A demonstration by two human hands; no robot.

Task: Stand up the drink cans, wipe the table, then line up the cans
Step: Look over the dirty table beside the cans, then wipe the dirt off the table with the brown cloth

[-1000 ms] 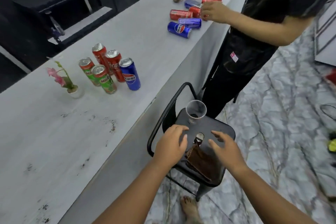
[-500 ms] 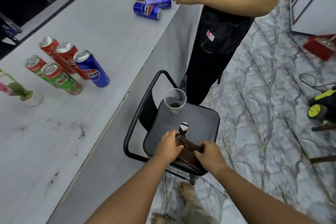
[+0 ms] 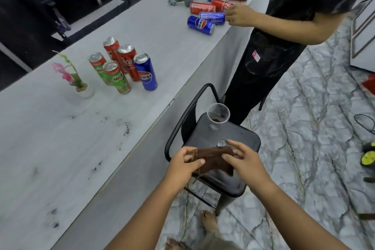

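A brown cloth (image 3: 213, 158) is held above the black chair seat (image 3: 235, 138), my left hand (image 3: 182, 165) gripping its left end and my right hand (image 3: 245, 161) its right end. Several cans stand upright in a cluster on the grey table (image 3: 60, 148): a blue Pepsi can (image 3: 146, 72), two green Milo cans (image 3: 116, 77) and two red cola cans (image 3: 126, 62). Dark crumbs (image 3: 123, 126) speckle the table in front of them.
A clear plastic cup (image 3: 218, 116) stands on the chair seat. A small pot with a pink flower (image 3: 81, 85) sits left of the cans. Another person (image 3: 284, 36) stands at the far end over several cans lying on their sides (image 3: 207, 18). A grey toppled flower pot (image 3: 182, 0) lies there.
Both hands went from reaching toward the cloth on the chair seat to gripping it and lifting it off the seat. The other person's hands moved among the lying cans.
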